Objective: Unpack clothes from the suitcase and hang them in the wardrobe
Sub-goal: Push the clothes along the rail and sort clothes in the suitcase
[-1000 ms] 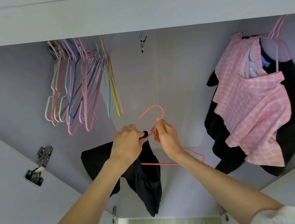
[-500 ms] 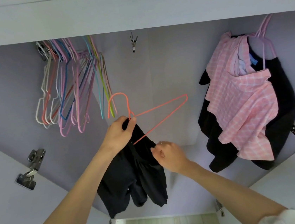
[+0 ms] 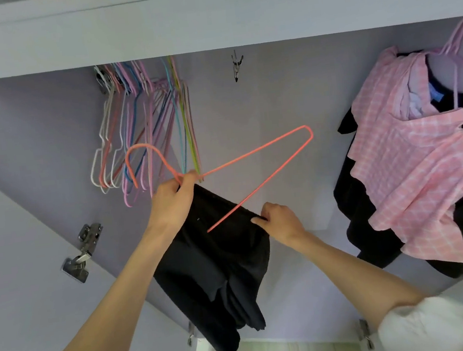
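Inside the open wardrobe I hold up a coral wire hanger (image 3: 254, 155) with a black garment (image 3: 220, 266) draped from it. My left hand (image 3: 174, 200) grips the hanger at the base of its hook, along with the garment's top edge. The hook points left and the hanger's triangle tilts up to the right. My right hand (image 3: 280, 221) pinches the garment's upper edge just below the hanger's lower bar. The black cloth hangs down between my forearms.
Several empty coloured hangers (image 3: 139, 134) hang at the upper left. A pink checked shirt (image 3: 413, 160) over dark clothing (image 3: 354, 199) hangs at the right. A metal clip (image 3: 237, 65) dangles at top centre. Door hinges (image 3: 84, 251) sit on the left door.
The hanger has swung up and tilted, its hook now to the left. My right hand left the hook and dropped to the garment's edge, spreading the cloth along the bar.
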Motion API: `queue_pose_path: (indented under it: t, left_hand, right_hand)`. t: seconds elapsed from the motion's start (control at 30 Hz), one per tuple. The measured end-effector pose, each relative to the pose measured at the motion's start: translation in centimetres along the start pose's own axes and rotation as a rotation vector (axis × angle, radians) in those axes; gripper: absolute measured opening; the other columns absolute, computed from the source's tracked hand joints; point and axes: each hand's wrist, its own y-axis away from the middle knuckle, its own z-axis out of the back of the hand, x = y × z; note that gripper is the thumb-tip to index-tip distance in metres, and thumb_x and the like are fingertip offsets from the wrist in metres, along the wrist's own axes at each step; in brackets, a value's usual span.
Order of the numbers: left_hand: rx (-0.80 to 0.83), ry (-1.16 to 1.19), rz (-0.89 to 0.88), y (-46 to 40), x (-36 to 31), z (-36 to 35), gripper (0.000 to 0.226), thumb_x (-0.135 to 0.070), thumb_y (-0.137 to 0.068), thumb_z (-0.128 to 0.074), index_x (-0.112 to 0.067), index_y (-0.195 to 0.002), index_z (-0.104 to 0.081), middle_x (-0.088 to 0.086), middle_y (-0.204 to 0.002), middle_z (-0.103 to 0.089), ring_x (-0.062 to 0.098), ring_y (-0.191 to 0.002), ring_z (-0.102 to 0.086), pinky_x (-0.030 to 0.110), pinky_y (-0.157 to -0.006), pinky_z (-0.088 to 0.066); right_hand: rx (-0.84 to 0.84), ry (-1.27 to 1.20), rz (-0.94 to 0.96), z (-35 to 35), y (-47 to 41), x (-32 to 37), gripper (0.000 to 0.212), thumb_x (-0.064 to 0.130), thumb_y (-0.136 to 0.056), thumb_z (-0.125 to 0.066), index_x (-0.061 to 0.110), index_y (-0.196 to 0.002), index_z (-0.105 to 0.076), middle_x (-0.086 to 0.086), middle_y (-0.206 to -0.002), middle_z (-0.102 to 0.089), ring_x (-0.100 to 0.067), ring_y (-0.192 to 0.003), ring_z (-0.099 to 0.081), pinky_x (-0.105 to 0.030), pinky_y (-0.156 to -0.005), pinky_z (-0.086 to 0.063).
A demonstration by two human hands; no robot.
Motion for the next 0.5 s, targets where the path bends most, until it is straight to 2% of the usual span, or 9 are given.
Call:
queue_pose_path:
  t: [0.07,0.13,0.17,0.23,0.3,0.4,0.5]
  left_hand:
    - [-0.016,-0.031,0.008,-0.1,0.8,0.3,0.026,-0.032,-0.092,-0.046,-0.011,-0.078,-0.045,0.002,-0.065,-0.030,0.015,-0.059,-0.029,0.027,-0.055,-0.025]
    - [-0.015,-0.099,-0.012,0.0,1.5,0.1,0.028,-0.026,-0.093,-0.045,-0.009,-0.071,-0.042,0.003,-0.061,-0.032,0.015,-0.056,-0.030,0.027,-0.054,-0.025]
    - [-0.008,-0.147,-0.027,0.0,1.8,-0.1,0.031,-0.024,-0.093,-0.045,-0.010,-0.066,-0.040,0.003,-0.060,-0.034,0.015,-0.054,-0.031,0.026,-0.052,-0.027]
    - [0.025,-0.250,-0.057,0.1,2.4,-0.7,0.036,-0.023,-0.094,-0.044,-0.010,-0.061,-0.038,0.004,-0.058,-0.038,0.015,-0.052,-0.035,0.026,-0.051,-0.029]
    - [0.059,-0.337,-0.082,0.1,2.6,-1.5,0.032,-0.025,-0.094,-0.044,-0.012,-0.065,-0.045,0.005,-0.060,-0.045,0.016,-0.055,-0.043,0.028,-0.054,-0.034]
    - [0.065,-0.391,-0.126,0.2,2.6,-2.8,0.031,-0.025,-0.095,-0.043,-0.015,-0.066,-0.044,0.005,-0.062,-0.049,0.018,-0.059,-0.048,0.032,-0.063,-0.038]
    - [0.073,-0.392,-0.147,0.2,2.4,-3.6,0.034,-0.025,-0.095,-0.042,-0.017,-0.063,-0.039,0.006,-0.059,-0.047,0.018,-0.055,-0.046,0.031,-0.059,-0.037]
  right_hand:
    - [-0.019,-0.013,-0.079,1.4,0.0,-1.9,0.028,0.033,-0.091,-0.057,0.013,-0.077,-0.043,-0.010,-0.086,-0.056,-0.029,-0.085,-0.054,-0.031,-0.069,-0.039]
    - [-0.039,-0.080,-0.165,2.8,-0.1,-3.6,0.021,0.025,-0.090,-0.060,0.009,-0.081,-0.051,-0.016,-0.091,-0.060,-0.032,-0.089,-0.058,-0.033,-0.073,-0.044]
    - [-0.048,-0.181,-0.233,3.4,0.0,-4.1,0.016,0.020,-0.090,-0.061,0.004,-0.088,-0.056,-0.018,-0.094,-0.062,-0.032,-0.085,-0.060,-0.033,-0.073,-0.048]
    - [-0.044,-0.537,-0.396,4.8,0.3,-5.1,0.013,0.007,-0.089,-0.059,-0.001,-0.100,-0.059,-0.018,-0.095,-0.063,-0.024,-0.074,-0.060,-0.030,-0.068,-0.050]
    - [-0.004,-0.815,-0.487,5.8,0.8,-5.4,0.015,-0.002,-0.090,-0.053,0.000,-0.103,-0.060,-0.013,-0.088,-0.064,-0.020,-0.073,-0.061,-0.030,-0.069,-0.052]
    - [-0.008,-0.820,-0.490,6.4,1.2,-5.1,0.014,-0.002,-0.088,-0.049,0.004,-0.088,-0.062,-0.011,-0.081,-0.062,-0.020,-0.072,-0.061,-0.033,-0.067,-0.054]
    - [-0.143,-0.684,-0.476,6.5,1.3,-5.0,0.016,0.006,-0.088,-0.050,-0.001,-0.083,-0.064,-0.018,-0.086,-0.063,-0.026,-0.081,-0.059,-0.042,-0.082,-0.053]
